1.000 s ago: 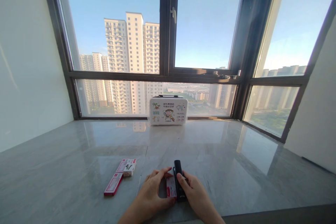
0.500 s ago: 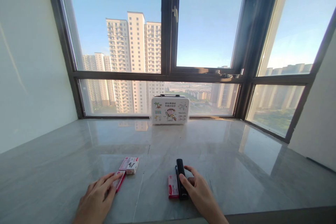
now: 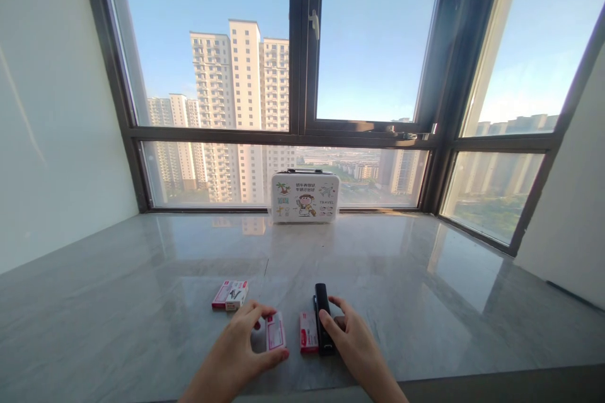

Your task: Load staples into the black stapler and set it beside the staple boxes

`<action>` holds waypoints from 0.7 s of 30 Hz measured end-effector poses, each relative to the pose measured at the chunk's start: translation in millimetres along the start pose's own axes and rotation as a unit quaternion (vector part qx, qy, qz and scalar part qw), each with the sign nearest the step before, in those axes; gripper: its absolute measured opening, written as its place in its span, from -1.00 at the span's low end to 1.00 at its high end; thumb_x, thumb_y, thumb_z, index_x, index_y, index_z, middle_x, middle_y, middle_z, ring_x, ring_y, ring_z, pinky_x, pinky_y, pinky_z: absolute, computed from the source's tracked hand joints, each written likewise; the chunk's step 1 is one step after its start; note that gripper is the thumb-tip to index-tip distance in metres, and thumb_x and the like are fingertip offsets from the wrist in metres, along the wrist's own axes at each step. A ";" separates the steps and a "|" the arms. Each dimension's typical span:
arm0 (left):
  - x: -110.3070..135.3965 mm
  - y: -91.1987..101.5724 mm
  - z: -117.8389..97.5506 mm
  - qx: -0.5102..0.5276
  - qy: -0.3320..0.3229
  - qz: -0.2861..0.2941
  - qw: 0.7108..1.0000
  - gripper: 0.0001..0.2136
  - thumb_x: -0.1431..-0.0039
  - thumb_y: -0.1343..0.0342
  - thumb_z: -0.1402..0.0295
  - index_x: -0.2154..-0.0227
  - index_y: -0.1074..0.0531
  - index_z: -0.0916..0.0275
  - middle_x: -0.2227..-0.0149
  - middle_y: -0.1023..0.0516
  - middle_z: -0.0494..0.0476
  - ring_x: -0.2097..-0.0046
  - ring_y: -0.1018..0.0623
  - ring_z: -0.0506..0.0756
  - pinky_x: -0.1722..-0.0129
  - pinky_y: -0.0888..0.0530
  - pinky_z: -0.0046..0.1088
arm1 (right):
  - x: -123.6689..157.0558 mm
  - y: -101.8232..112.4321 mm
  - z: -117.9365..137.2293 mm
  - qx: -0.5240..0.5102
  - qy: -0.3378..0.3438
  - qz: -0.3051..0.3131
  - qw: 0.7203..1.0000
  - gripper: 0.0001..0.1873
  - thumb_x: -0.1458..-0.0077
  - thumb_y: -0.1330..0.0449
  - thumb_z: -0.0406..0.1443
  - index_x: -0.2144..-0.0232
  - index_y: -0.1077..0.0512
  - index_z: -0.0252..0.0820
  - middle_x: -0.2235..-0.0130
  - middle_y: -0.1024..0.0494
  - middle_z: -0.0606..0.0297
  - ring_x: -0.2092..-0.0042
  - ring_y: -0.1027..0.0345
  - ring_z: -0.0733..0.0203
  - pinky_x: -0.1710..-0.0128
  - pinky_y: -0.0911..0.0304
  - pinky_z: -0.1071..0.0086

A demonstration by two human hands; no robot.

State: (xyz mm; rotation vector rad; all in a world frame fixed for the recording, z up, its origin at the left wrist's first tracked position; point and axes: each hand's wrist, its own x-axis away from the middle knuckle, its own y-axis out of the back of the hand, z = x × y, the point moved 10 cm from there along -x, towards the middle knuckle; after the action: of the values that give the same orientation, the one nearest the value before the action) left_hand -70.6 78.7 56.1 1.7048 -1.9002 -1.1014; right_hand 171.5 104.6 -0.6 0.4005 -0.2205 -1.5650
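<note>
My right hand (image 3: 353, 341) rests on a black stapler (image 3: 322, 326) lying on the grey marble sill (image 3: 142, 302), its fingers curled along the stapler's right side. Just left of the stapler lies a small red staple box (image 3: 308, 332). My left hand (image 3: 241, 347) pinches a second, pinkish staple box (image 3: 275, 331) between thumb and fingers, a little left of the red one. Further left, two more small boxes (image 3: 230, 295) lie together on the sill, apart from both hands.
A white tin case with cartoon print (image 3: 305, 196) stands against the window at the back centre. Dark window frames (image 3: 302, 132) bound the sill at the back and right. White walls close both sides. The sill's front edge (image 3: 472, 381) runs near my wrists.
My left hand reached left to a flat box by the two small boxes, then brought it right beside the red box. My right hand stayed on the stapler.
</note>
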 end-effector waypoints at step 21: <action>-10.7 85.2 149.9 -0.129 0.014 -0.154 0.980 -0.57 -0.16 -0.05 0.03 -0.05 -0.48 -0.01 -0.16 -0.52 0.05 -0.21 -0.44 0.26 -0.25 -0.34 -0.09 | -0.9 -3.5 -1.1 -0.019 -0.012 0.018 1.000 -0.17 -0.16 -0.12 0.17 -0.26 -0.25 -0.27 0.43 -0.60 0.28 0.31 -0.53 0.03 0.34 -0.34 0.31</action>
State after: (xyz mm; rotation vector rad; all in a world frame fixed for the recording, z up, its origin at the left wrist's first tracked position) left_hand -232.3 132.2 27.0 1.8868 -1.4320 -1.3617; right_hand 168.7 105.8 -2.9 0.3454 -0.2152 -1.5370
